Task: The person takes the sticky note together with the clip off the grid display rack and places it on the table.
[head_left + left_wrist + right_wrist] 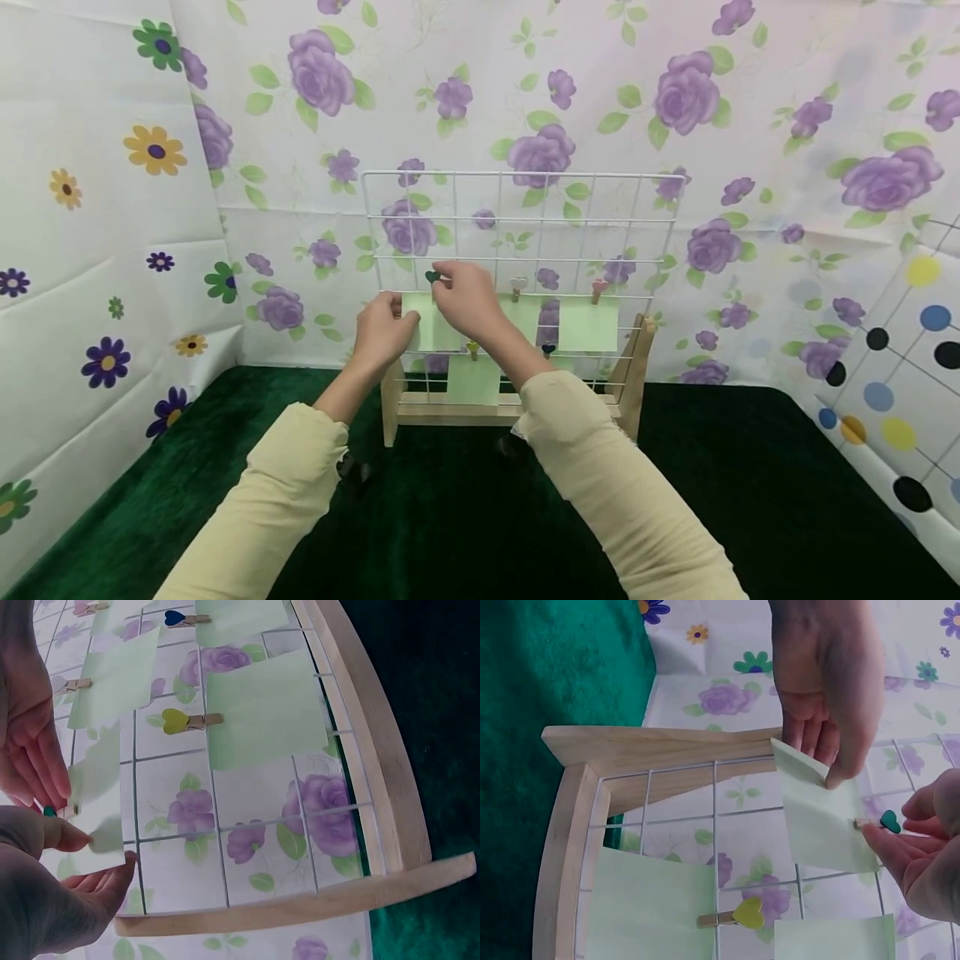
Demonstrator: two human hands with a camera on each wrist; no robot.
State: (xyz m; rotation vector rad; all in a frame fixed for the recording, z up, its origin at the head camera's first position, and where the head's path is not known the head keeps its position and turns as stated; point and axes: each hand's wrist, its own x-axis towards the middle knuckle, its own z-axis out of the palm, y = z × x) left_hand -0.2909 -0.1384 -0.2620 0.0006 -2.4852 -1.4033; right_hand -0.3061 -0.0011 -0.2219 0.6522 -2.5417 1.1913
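Pinching the green paper [433, 333] near the left edge of the wire rack [498, 219] with our left hand [381, 333], maybe to steady it, we pinch the heart clip [889, 821] at the paper's top with our right hand [472, 300].

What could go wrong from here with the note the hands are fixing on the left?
The note might slip when the left hand lets go, if the green heart clip bites only shallowly. The left hand pinches the sheet, so a tug could crease it. The right forearm crosses before other notes in the head view and may brush them.
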